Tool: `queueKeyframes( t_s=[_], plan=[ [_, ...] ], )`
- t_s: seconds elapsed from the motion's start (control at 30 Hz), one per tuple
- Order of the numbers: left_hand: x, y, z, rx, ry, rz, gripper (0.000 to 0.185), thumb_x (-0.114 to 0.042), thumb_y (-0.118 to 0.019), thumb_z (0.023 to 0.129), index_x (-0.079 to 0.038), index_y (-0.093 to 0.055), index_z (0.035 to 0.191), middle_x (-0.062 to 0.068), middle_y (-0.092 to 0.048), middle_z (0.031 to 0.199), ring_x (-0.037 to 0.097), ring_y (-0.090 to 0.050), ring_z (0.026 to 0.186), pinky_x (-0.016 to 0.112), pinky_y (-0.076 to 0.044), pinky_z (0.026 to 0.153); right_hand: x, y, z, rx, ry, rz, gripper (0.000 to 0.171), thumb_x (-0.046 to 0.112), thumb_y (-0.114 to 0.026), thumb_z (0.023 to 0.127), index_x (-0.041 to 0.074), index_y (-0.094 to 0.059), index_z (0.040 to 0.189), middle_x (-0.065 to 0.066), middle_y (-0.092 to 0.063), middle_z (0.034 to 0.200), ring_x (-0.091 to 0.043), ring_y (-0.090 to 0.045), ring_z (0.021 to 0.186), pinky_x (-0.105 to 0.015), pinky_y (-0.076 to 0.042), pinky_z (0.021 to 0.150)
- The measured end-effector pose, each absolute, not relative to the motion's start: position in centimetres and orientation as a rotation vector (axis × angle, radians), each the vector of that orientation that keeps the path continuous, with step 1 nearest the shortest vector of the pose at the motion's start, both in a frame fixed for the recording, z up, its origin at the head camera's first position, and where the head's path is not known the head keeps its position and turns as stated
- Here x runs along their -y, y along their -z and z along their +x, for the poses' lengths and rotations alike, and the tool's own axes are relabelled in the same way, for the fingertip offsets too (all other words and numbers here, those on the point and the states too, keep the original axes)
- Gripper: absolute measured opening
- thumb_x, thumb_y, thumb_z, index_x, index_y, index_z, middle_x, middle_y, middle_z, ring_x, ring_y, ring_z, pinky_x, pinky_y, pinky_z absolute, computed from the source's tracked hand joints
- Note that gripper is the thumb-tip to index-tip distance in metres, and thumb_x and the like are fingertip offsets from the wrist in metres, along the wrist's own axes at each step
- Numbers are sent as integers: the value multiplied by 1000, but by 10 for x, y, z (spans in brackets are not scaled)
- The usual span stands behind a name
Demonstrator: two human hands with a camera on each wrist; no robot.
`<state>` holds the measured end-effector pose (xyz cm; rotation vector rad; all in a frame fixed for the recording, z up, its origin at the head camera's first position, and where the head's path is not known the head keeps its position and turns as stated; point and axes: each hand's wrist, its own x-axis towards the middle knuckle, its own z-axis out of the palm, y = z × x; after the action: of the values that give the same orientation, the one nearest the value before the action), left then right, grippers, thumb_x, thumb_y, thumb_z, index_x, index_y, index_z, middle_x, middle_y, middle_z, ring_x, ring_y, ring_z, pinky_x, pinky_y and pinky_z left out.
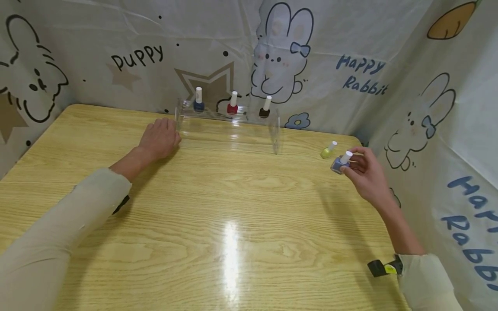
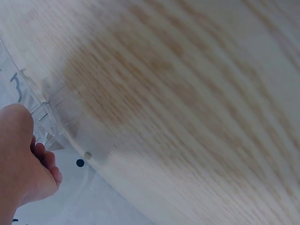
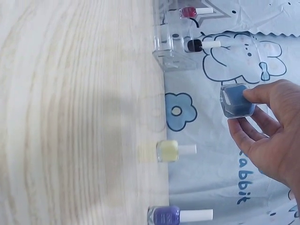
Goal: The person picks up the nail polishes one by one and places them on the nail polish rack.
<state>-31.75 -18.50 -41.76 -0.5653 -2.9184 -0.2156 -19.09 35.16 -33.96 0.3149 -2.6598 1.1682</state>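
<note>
Currently: light-blue polish bottle [image 1: 339,164] at the surface's [image 1: 233,224] three o'clock edge, lifted, right hand [image 1: 367,175] fingers pinched round it; left hand [image 1: 159,139] fingers relaxed, bracing clear rack [image 1: 229,125] at twelve o'clock.

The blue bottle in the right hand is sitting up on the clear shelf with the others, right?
Not quite. The right hand holds the blue bottle off to the side, away from the clear shelf. The head view shows it. The shelf's bottles are three others.
</note>
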Motion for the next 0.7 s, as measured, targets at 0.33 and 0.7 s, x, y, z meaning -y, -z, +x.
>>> queueKeyframes(
  t_s=[0.33, 0.7],
  plan=[
    [186, 418, -319, 2930, 207, -561, 24, -16, -33, 102, 4, -37, 90, 18, -37, 85, 35, -39, 77, 44, -34, 66, -328, 331, -208, 2668, -1194, 368, 43, -4, -61, 95, -4, -42, 134, -25, -59, 125, -31, -59, 110, -15, -47, 85],
    [186, 418, -318, 2894, 199, -578, 23, -14, -35, 102, 4, -38, 89, 17, -37, 82, 34, -39, 74, 43, -35, 64, -295, 321, -232, 2618, -1296, 457, 42, -6, -62, 94, -4, -44, 131, -26, -62, 122, -36, -61, 107, -18, -48, 85]
  ],
)
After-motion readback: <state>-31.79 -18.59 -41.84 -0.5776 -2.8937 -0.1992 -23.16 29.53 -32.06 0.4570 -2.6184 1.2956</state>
